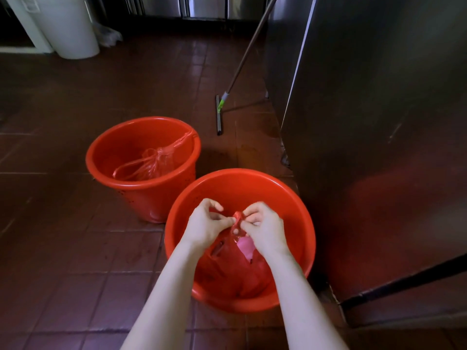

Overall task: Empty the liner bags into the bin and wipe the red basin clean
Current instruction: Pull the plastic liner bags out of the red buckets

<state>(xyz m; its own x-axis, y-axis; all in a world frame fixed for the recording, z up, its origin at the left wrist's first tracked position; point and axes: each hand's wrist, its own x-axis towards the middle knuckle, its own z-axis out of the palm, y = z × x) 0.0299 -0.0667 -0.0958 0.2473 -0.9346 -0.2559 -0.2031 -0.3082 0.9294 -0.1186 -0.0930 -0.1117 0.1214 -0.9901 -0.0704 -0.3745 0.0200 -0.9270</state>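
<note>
- left hand point(206, 224) and right hand point(262, 228) both pinch the twisted top of the red liner bag point(235, 271), fingertips curled on the knot point(237, 218); looks like untying (could be tying, can't tell).
- That bag sits inside the near red basin point(303, 218), from its middle toward the near wall; pink item point(246, 245) shows through the plastic.
- Near basin stands on the floor point(63, 248), its right side close beside the steel cabinet point(379, 122).
- Far red basin point(106, 147) is just beside it, further out and to the left; second bag point(154, 162), more see-through, lies in it with a handle draped on the far right rim.
- White bin point(70, 29) is at the far left corner of the floor, well apart from both basins.
- Squeegee point(219, 114) has its head on the floor beyond the basins, pole leaning by the cabinet.
- Risks, as I judge them: thin plastic tears if the knot is yanked, and contents drop into the basin.
- The carry to the bin is long, so a loose-topped bag could spill or drip on the tiles.
- The floor looks glossy near the cabinet, maybe wet, so a slip is possible.
</note>
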